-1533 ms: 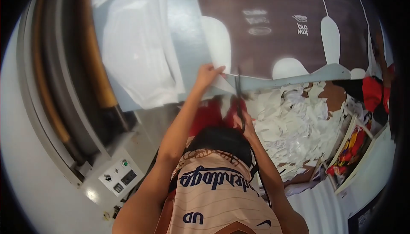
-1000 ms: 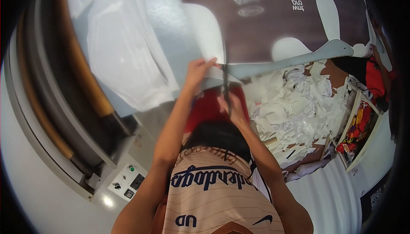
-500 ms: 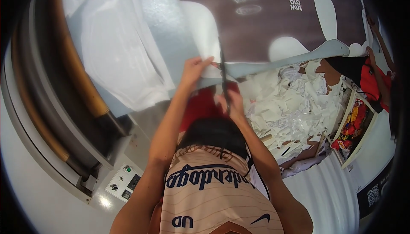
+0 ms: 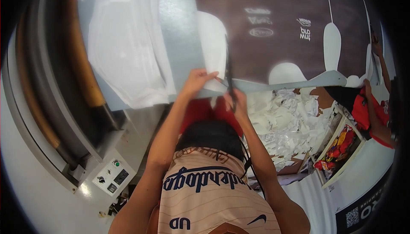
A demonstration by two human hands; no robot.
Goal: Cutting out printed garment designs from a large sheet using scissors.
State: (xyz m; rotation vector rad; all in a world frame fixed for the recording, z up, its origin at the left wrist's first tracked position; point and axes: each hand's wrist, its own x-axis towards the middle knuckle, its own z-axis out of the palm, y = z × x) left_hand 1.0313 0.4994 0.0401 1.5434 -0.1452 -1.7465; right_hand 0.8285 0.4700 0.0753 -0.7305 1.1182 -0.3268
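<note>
A large sheet point(image 4: 260, 50), printed dark brown with white rounded shapes, lies over the table in front of me. My left hand point(image 4: 200, 81) pinches the sheet's near edge beside a tall white shape point(image 4: 212, 42). Just to its right, my right hand point(image 4: 237, 101) grips a pair of dark scissors point(image 4: 229, 69) by the handles. The blades point away from me and lie along the border between the white shape and the brown print. Whether the blades are parted cannot be made out.
White fabric point(image 4: 121, 50) is spread at the left of the table, near long rollers point(image 4: 85, 63) and a control panel point(image 4: 113, 176). Heaped paper scraps point(image 4: 286, 127) lie below the table at right, near a wooden bin point(image 4: 341, 151). Another person in red point(image 4: 373, 114) works at far right.
The scissors have moved a little toward the near edge in the picture, with both hands slightly lower. The whole view has shifted, so the table appears lower and a little to the right.
</note>
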